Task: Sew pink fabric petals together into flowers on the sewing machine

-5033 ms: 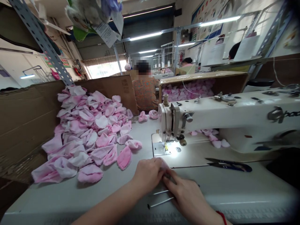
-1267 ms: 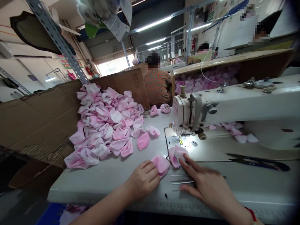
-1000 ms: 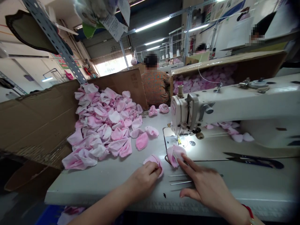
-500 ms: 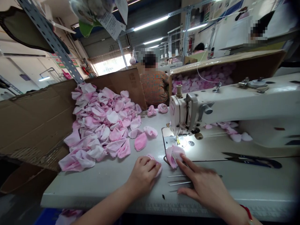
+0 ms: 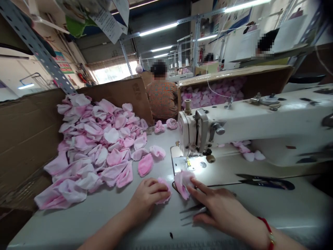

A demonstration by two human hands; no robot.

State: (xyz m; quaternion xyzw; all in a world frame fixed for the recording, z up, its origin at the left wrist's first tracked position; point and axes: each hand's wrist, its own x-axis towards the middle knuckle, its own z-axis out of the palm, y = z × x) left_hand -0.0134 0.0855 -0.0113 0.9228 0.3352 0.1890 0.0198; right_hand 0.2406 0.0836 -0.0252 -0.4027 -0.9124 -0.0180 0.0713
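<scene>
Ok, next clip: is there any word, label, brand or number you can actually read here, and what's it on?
Nothing is legible.
Sewing machine arm: badge cut off at the frame edge, unreadable.
Hanging paper tag: print too small.
Cardboard box: printed marks too blurred.
Green wall signs: too small.

Under my right hand (image 5: 217,205), the soft pink-and-white fabric piece (image 5: 182,184) fades from rosy edges to a paler middle, and the smaller pink fabric piece (image 5: 165,196) under my left hand (image 5: 147,198) has the same pink. The heap of pink-and-white cloth pieces (image 5: 96,146) shows that blotchy fade against brown corrugated cardboard (image 5: 26,139). My red cord bracelet (image 5: 268,231) is bright on my wrist. The sewing machine (image 5: 234,121) is cream-white, the thread snips (image 5: 267,184) are black and dark blue, and the co-worker's blouse (image 5: 162,100) is orange with a busy pattern.
</scene>
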